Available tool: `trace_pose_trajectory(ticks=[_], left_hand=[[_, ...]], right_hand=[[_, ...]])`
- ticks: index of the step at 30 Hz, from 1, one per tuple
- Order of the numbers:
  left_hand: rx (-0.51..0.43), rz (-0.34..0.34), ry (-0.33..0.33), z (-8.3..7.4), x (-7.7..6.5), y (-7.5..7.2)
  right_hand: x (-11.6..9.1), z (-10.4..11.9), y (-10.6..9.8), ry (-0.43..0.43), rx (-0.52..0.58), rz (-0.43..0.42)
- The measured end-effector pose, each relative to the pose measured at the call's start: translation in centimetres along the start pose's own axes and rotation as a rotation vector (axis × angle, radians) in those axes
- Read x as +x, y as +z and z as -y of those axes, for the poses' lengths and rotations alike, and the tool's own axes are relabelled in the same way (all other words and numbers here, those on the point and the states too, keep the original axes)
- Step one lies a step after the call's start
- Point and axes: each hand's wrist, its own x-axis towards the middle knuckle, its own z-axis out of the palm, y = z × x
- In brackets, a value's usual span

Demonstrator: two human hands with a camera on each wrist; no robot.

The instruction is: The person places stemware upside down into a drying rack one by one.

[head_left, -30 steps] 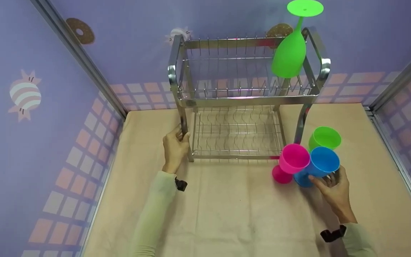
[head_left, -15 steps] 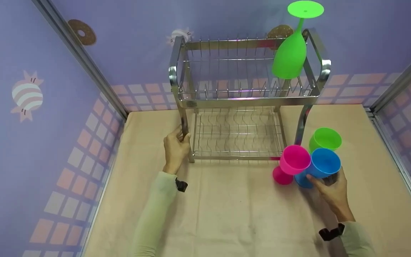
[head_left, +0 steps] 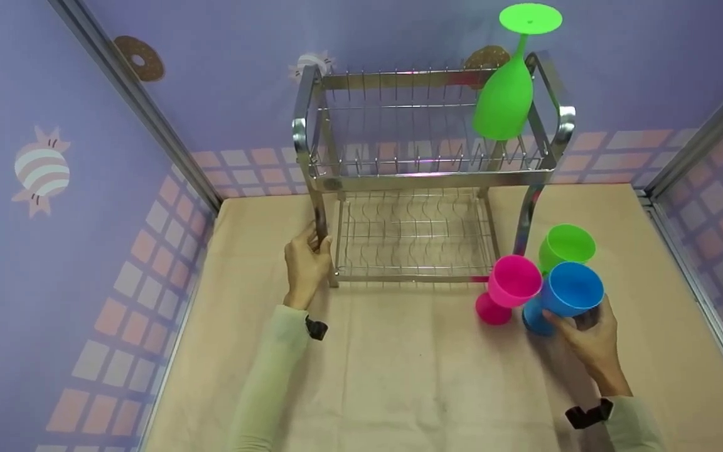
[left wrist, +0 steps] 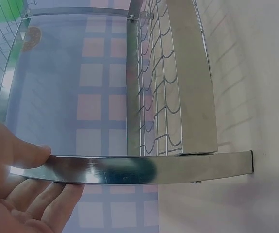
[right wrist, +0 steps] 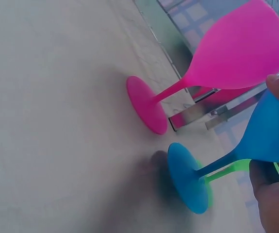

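Blue goblet (head_left: 566, 294) held in the right grip (head_left: 595, 342).

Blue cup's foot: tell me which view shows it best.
The right wrist view: it shows the blue cup's foot whole, with the stem joining it in plain sight. The head view, from above, shows only part of the foot, the rest hidden below the bowl. The left wrist view does not show it.

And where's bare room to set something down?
Bare cloth lies before the rack, between left sleeve and right hand; the lower tier is bare. Crowded: the rack's right front corner, with pink goblet, blue goblet, lower green goblet.
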Motion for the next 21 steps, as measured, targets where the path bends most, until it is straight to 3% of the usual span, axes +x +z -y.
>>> trace_pose_trajectory(ticks=[9, 16, 21], left_hand=[[-0.027, -0.012, -0.011, 0.3, -0.3, -0.2], [-0.131, -0.013, -0.002, -0.2, -1.1, -1.5], [-0.161, -0.014, 0.032, -1.2, -1.8, -2.7]], right_hand=[[-0.8, 2.0, -1.2, -0.089, 0.034, -0.038], [-1.2, 4.3, -2.0, -0.279, 0.033, -0.035], [-0.9, 6.5, -2.5, -0.361, -0.048, -0.019]])
